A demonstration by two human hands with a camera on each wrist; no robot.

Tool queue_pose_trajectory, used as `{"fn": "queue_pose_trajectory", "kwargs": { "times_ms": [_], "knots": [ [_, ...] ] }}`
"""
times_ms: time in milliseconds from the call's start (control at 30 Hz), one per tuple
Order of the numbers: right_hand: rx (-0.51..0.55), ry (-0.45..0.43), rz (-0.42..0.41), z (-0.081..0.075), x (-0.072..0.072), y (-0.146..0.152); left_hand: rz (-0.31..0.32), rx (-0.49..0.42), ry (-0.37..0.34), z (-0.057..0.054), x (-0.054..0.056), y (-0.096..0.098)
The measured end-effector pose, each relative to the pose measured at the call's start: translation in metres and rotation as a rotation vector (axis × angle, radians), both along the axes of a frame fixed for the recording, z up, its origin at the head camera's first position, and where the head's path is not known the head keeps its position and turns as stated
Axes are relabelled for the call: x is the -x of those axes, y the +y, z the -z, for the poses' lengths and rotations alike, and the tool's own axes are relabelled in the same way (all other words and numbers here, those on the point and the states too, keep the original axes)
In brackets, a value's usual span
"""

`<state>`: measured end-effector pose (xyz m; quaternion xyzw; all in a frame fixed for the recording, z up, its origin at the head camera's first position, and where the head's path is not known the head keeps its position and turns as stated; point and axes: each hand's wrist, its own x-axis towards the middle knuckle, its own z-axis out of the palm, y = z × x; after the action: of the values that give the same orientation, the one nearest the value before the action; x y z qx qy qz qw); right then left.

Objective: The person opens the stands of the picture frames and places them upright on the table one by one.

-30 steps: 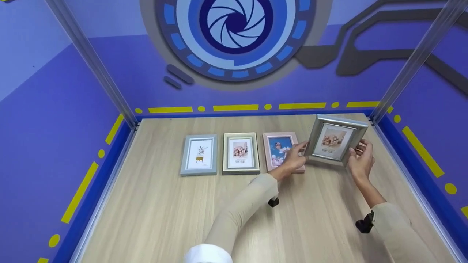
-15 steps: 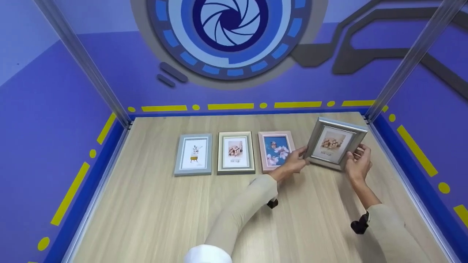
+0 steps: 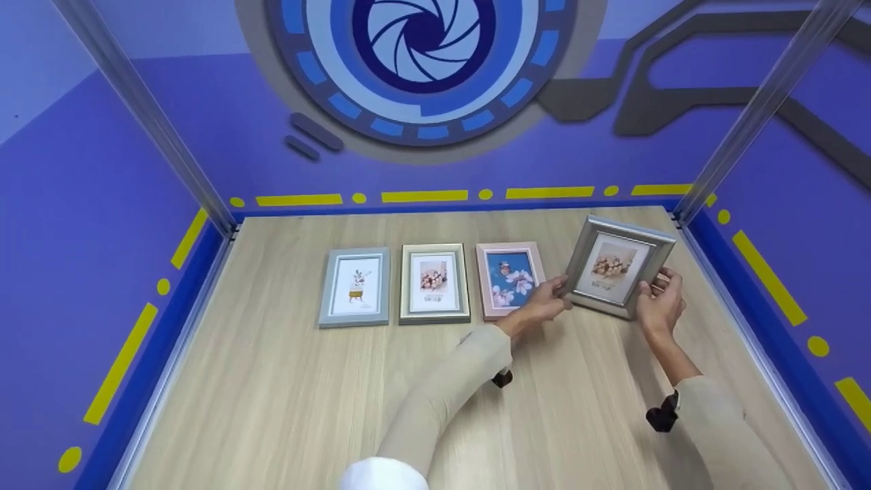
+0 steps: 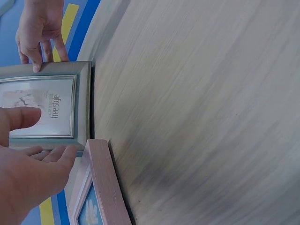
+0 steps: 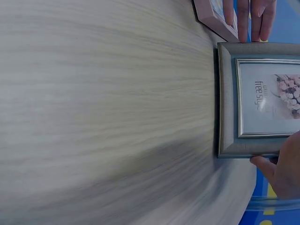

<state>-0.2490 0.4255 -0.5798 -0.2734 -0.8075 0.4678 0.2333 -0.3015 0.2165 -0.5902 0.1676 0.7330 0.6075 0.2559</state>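
While between hands [image 3: 544,301] [image 3: 660,305], frame [image 5: 227,101] around bouquet picture [image 3: 611,264]

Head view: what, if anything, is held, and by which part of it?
The rightmost picture frame, by its side edges: left grip on one, right grip on the other.

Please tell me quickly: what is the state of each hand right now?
Left hand: open, its fingers touching the left side of the tilted picture frame.
Right hand: closed, holding the right side of the picture frame.
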Motion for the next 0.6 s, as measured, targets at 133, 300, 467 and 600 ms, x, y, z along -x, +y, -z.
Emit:
{"fn": "queue_pose_trajectory", "kwargs": {
  "times_ms": [133, 300, 467, 600],
  "knots": [
    [0.001, 0.006, -0.015, 0.0022, -0.0005, -0.0006, 0.027, -0.013, -0.002, 0.0003, 0.0006, -0.0008],
    [0.001, -0.004, -0.011, 0.0021, -0.0015, -0.0017, 0.025, -0.027, 0.006, 0.0012, 0.0002, 0.0005],
    [0.003, -0.008, -0.010, 0.0008, -0.0012, -0.0019, -0.015, 0.006, 0.068, 0.0016, 0.0002, 0.0051],
    [0.011, -0.016, -0.004, -0.0002, -0.0027, -0.0021, -0.015, 0.052, 0.132, -0.0009, -0.0009, 0.0057]
  ]
}}
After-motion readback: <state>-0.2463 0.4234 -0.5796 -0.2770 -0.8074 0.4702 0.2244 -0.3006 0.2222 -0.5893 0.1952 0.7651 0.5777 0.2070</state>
